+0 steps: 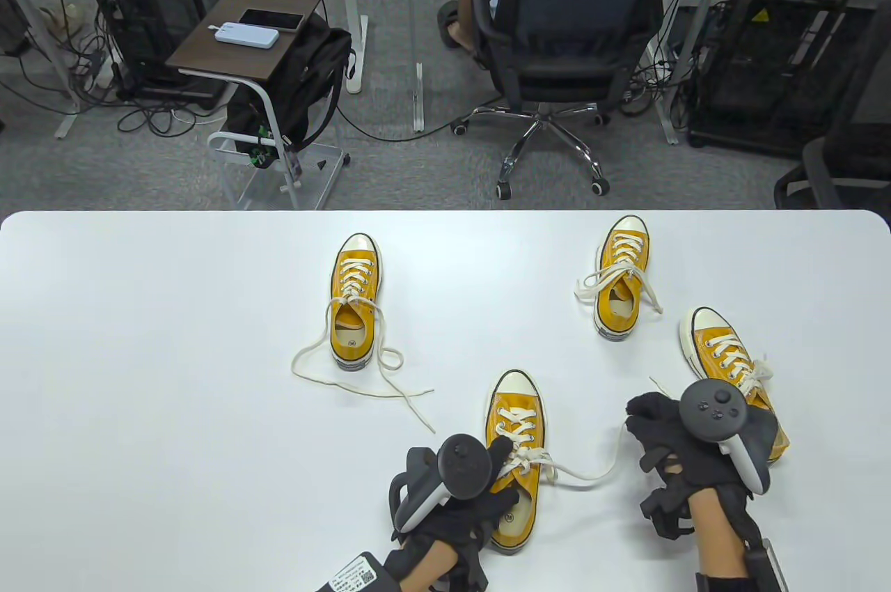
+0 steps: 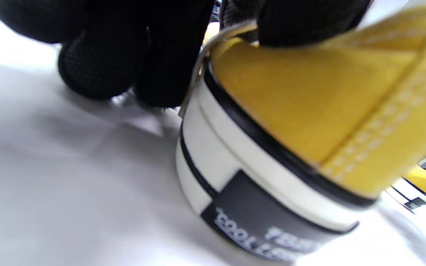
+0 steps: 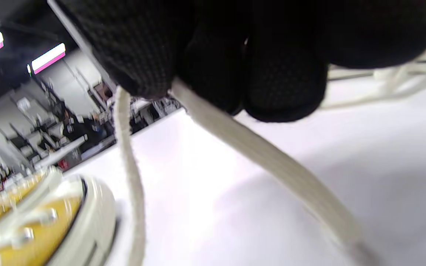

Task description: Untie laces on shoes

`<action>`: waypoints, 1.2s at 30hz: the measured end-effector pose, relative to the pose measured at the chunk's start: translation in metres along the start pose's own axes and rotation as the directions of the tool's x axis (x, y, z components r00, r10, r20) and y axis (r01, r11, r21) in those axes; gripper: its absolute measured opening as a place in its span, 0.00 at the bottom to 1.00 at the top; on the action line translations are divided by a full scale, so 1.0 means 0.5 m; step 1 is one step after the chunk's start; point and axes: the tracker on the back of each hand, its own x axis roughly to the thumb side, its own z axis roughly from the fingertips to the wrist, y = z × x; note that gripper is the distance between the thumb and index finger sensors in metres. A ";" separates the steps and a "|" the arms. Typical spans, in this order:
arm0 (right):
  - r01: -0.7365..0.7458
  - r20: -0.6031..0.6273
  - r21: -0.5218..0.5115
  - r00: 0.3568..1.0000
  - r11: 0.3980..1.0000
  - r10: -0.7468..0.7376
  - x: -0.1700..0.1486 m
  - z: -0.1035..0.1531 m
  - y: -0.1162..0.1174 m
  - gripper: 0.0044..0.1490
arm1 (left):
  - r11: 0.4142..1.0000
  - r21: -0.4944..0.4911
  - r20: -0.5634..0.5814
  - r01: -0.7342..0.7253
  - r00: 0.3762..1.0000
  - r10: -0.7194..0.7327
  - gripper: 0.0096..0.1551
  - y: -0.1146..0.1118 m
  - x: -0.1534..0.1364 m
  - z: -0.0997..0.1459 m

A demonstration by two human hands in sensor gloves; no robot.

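Table view is showing the left hand (image 1: 452, 501) steadying the near shoe (image 1: 514, 460) by its heel while the right hand (image 1: 679, 453) is pinching its lace (image 1: 592, 477), probably pulling the bow loose, needing a further outward draw.

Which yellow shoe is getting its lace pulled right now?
On the white table, look at the near edge, between the two gloved hands. That shoe is the only one with a hand on it and its lace stretched sideways into the right hand.
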 end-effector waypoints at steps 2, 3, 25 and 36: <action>-0.046 -0.011 0.059 0.999 0.997 0.046 0.004 -0.004 0.018 0.24 | 1.000 0.000 0.000 0.000 1.000 0.000 0.43 0.000 0.000 0.000; -0.065 -0.012 0.073 0.998 0.995 0.066 0.005 -0.007 0.025 0.24 | 1.000 0.000 0.001 0.001 1.000 -0.001 0.43 0.000 0.000 0.000; -0.376 0.359 0.350 0.900 0.858 0.247 0.209 0.098 0.148 0.28 | 0.955 0.067 -0.016 -0.290 0.956 0.291 0.35 0.058 -0.058 0.015; -0.402 0.348 0.341 0.894 0.850 0.283 0.214 0.099 0.170 0.23 | 0.978 0.204 0.071 -0.048 0.997 0.034 0.18 0.037 0.016 0.023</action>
